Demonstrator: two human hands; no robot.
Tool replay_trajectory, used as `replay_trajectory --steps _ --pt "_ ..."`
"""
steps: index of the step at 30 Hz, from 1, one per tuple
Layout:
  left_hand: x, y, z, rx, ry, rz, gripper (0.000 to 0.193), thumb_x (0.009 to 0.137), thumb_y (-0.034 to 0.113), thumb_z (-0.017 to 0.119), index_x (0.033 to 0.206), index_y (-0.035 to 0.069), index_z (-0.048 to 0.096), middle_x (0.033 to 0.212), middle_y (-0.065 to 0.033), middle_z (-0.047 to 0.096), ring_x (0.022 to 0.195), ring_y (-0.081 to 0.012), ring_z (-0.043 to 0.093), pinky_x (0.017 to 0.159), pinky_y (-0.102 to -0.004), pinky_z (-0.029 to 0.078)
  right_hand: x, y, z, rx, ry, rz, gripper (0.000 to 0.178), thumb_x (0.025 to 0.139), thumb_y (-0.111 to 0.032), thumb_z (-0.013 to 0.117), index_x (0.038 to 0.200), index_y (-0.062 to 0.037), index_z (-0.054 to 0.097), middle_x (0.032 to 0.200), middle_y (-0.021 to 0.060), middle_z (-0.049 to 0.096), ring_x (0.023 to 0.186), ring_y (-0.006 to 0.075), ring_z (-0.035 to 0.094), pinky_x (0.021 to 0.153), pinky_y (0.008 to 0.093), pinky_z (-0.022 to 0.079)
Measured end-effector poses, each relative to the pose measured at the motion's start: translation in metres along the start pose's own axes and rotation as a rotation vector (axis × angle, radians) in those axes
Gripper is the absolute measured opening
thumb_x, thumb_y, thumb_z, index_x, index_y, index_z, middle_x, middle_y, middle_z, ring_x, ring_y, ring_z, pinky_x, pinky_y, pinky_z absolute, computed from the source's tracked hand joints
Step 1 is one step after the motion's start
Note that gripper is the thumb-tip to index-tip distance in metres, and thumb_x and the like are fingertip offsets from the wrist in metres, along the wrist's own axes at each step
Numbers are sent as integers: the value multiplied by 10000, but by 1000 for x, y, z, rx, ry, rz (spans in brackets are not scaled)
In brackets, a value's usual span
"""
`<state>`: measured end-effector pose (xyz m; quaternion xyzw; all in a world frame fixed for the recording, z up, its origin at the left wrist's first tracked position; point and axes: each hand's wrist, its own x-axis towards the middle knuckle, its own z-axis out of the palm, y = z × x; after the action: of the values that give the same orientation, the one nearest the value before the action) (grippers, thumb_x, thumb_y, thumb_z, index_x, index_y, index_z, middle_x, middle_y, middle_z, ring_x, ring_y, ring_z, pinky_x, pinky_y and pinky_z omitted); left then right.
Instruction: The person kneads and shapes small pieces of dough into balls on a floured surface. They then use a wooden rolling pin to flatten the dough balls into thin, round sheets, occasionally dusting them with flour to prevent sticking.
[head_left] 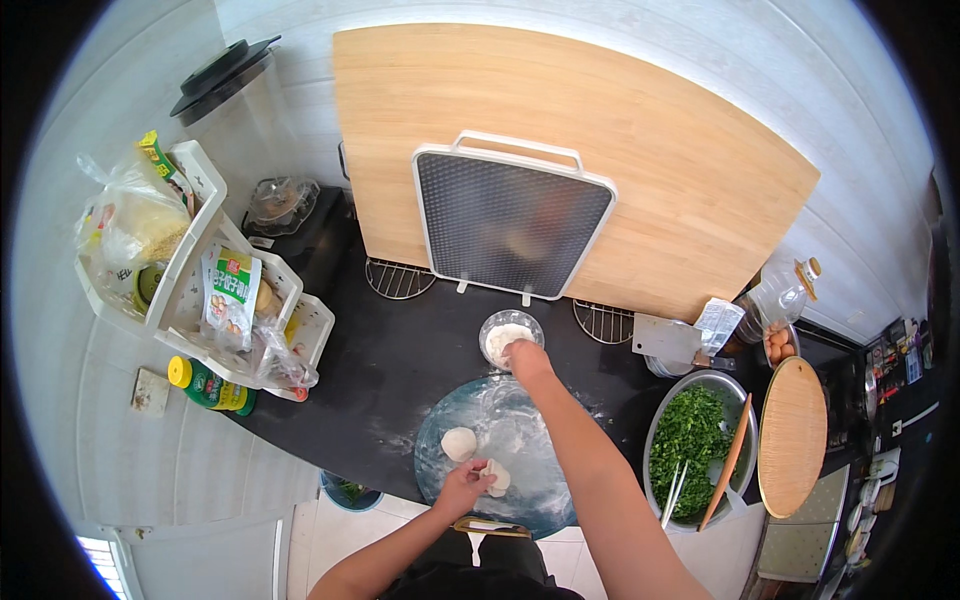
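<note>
My left hand (465, 487) grips the edge of a pale piece of dough (496, 479) near the front of a round blue-green board (432, 483) dusted with flour. A second round of dough (459, 444) lies on the board just beyond that hand. My right arm stretches across the board, and my right hand (526, 358) reaches into a small clear bowl (484, 349) of white flour (502, 337). Its fingers are bunched together in the flour, their tips partly hidden.
On the right, a metal basin (649, 470) holds chopped greens (690, 430), tongs (675, 490) and a rolling pin (728, 463). A cleaver (665, 339) and eggs (778, 345) lie behind it. A ridged pan (515, 215) leans on a large wooden board (690, 170). White tiered shelves (215, 285) stand left.
</note>
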<state>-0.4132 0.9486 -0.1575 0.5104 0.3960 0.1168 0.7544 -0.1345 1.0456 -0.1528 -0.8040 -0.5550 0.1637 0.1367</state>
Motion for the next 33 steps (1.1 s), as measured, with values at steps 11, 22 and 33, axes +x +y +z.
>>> replay_trajectory --steps 11,22,33 --pt "8 -20 -9 31 17 -5 332 907 96 639 1207 -14 548 1018 -80 660 899 -140 636 766 -284 535 -128 -21 -50 549 -145 135 209 830 -49 609 1003 -62 725 979 146 711 910 309 678 826 338 514" --pt "33 -11 22 54 -96 79 283 860 42 631 1138 7 592 976 -91 657 863 -155 643 744 -302 527 -225 0 50 1111 103 405 278 941 -59 494 1174 -5 634 1098 132 684 966 204 676 893 297 513" --pt "30 -17 44 317 57 233 176 780 0 633 956 3 617 928 -126 634 803 -208 639 722 -343 512 -201 -50 63 449 497 303 281 966 -295 496 1020 -84 673 766 175 661 674 348 635 638 428 499"
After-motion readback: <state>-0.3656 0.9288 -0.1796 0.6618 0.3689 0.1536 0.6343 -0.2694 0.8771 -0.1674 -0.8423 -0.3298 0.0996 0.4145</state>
